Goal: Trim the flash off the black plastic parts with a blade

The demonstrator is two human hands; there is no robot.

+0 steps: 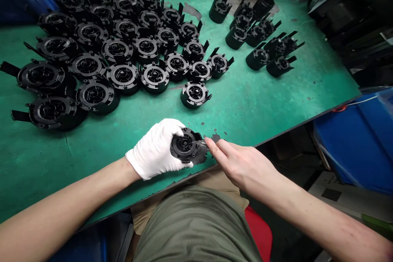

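Note:
My left hand [158,149], in a white glove, is closed round a round black plastic housing [184,143] above the front edge of the table. The housing's ribbed round face is turned up toward me. My bare right hand [235,156] pinches a thin, shiny tool [201,144] whose far end meets the right side of that face. The tool's exact kind is too small and blurred to tell. Just beyond my hands, one similar black housing [195,94] stands alone on the table.
Rows of black housings [123,75] cover the left and back of the green table [147,120]. A smaller group of black parts [258,57] stands at the back right. Blue bins are at the far left [27,2] and right [359,139]. A red seat [259,229] shows below.

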